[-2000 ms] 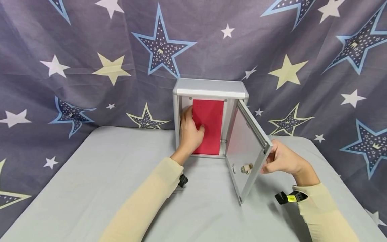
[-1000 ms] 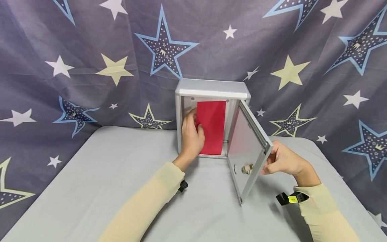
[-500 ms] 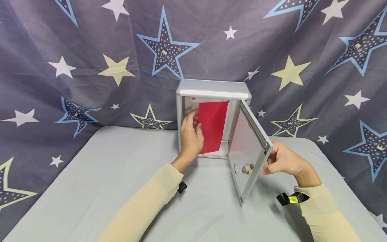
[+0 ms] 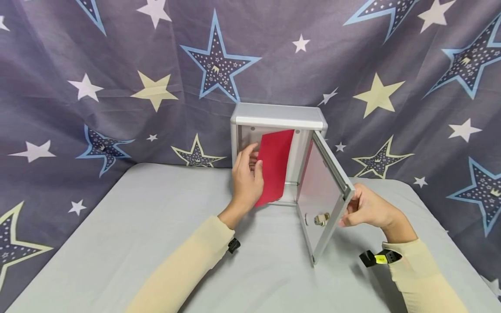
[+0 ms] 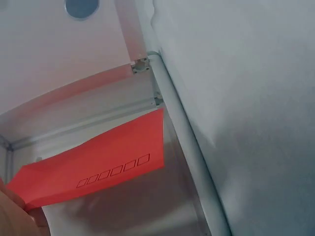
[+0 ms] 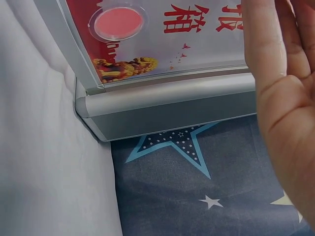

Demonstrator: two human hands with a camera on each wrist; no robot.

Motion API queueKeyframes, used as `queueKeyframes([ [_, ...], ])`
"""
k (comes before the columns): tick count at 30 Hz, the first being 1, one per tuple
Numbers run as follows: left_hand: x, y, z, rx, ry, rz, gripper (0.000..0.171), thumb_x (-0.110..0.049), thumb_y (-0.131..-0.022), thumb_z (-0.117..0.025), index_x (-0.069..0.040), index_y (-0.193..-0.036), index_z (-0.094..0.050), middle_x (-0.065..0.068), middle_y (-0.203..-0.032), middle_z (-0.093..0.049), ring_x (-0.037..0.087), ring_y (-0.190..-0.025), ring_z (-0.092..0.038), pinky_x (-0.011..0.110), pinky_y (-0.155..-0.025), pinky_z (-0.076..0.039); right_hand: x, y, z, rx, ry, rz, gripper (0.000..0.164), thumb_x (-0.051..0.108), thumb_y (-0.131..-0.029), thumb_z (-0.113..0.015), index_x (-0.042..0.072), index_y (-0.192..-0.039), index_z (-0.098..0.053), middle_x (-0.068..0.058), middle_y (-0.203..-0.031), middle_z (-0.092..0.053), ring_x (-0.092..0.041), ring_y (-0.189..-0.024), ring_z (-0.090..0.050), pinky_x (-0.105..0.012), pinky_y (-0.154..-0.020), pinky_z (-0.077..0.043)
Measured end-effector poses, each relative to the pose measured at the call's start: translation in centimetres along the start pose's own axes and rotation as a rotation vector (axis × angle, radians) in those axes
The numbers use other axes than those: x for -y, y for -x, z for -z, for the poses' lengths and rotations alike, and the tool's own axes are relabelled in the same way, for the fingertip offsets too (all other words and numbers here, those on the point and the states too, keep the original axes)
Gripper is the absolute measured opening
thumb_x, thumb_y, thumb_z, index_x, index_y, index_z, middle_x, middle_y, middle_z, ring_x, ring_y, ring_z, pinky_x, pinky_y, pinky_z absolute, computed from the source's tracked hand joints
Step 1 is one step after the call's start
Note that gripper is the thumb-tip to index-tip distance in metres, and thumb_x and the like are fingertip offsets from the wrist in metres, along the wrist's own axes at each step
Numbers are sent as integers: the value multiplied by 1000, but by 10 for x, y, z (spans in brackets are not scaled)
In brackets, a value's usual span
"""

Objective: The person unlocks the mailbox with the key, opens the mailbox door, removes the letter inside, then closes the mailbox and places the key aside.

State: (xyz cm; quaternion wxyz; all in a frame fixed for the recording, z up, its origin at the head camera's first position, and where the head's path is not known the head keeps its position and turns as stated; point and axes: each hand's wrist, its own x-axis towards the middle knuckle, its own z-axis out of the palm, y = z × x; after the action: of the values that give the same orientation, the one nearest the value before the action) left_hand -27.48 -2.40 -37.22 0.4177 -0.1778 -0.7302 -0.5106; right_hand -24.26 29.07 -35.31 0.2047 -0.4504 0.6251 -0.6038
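A silver metal letter box (image 4: 279,114) stands upright with its hinged door (image 4: 318,187) swung out to the right. Between thumb and fingers my left hand (image 4: 247,178) pinches the left edge of a red envelope (image 4: 275,167), tilted at the box's opening, its lower corner over the front rim. A row of small printed squares shows on the envelope (image 5: 118,157) in the left wrist view. My right hand (image 4: 365,208) grips the free edge of the door. The door's outer face (image 6: 172,46), in the right wrist view, carries red characters and a picture.
A lock (image 4: 321,219) projects from the door's inner face. The box rests on a table with a pale grey cloth (image 4: 156,204), close to a dark star-patterned curtain (image 4: 188,108). Each wrist wears a small black camera (image 4: 368,258).
My left hand has turned the red envelope from flat against the box's back and drawn it forward to the opening, its lower end tipping out. The right hand and door stay put.
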Motion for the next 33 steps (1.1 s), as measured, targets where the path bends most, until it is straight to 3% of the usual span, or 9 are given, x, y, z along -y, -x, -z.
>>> queueKeyframes([
  [8, -11, 4, 12, 7, 55, -28, 44, 8, -95, -61, -5, -137, -59, 14, -112, -62, 22, -93, -64, 32, -73, -59, 0, -1, 0, 17, -19, 18, 47, -29, -71, -56, 9, -92, -74, -11, -65, -51, -12, -54, -49, -26, -66, -64],
  [16, -13, 7, 28, 23, 71, -36, 40, 6, -98, -61, -4, -136, -60, 14, -113, -62, 24, -94, -64, 36, -72, -58, -1, -1, 0, 11, -22, 2, 49, -28, -72, -55, 10, -94, -74, -14, -64, -46, -20, -52, -43, -26, -67, -64],
  [24, -17, 5, 44, 33, 92, 36, 40, 6, -96, -63, -6, -134, -61, 11, -112, -62, 23, -96, -63, 34, -72, -59, -3, -1, -1, 19, -12, 28, 50, -29, -72, -56, 10, -97, -75, -10, -66, -52, -13, -54, -48, -25, -65, -63],
  [33, -19, 5, 61, 91, 144, 106, 42, 7, -96, -64, -6, -135, -60, 11, -114, -62, 22, -97, -62, 28, -73, -59, -2, -2, -1, 24, -17, 27, 48, -29, -71, -56, 9, -94, -74, -13, -65, -49, -16, -54, -46, -23, -64, -62],
])
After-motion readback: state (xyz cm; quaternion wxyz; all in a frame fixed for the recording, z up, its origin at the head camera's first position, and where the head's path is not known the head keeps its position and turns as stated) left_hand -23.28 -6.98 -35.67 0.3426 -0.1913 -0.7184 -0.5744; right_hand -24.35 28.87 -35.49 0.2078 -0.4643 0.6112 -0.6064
